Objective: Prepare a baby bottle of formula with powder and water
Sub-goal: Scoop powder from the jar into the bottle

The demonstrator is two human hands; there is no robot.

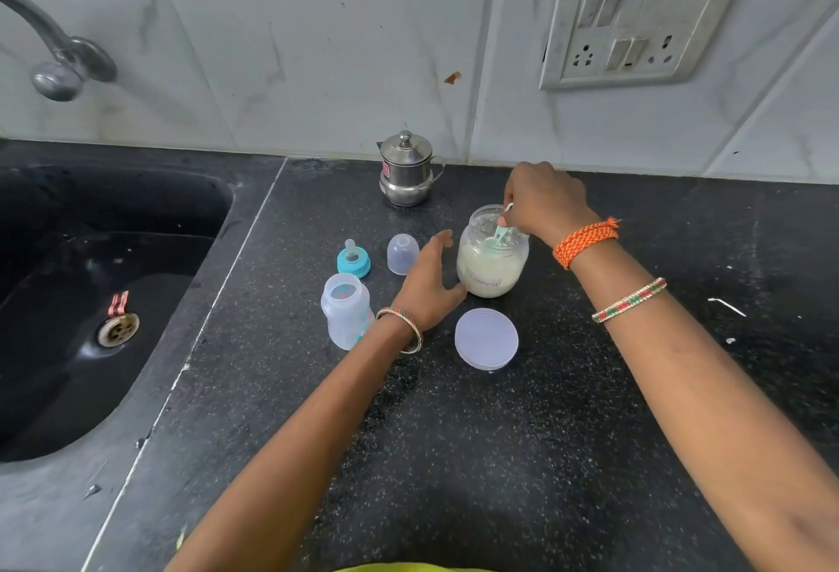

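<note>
An open glass jar of pale formula powder point(491, 263) stands on the black counter point(454, 435). Over its mouth, my right hand point(547, 203) pinches the handle of a light green scoop point(500, 233), whose bowl is down inside the jar. My left hand point(429, 283) rests open against the jar's left side, fingers spread. To the left stands the clear baby bottle point(346, 310), uncapped and upright. Behind it lie the blue nipple ring point(353, 259) and the clear dome cap point(402, 253). The jar's round lid point(486, 338) lies flat in front of the jar.
A small steel lidded pot point(405, 169) stands at the back by the tiled wall. A black sink point(91, 299) with a tap point(59, 58) fills the left side. A switch and socket plate point(635, 22) is on the wall at upper right.
</note>
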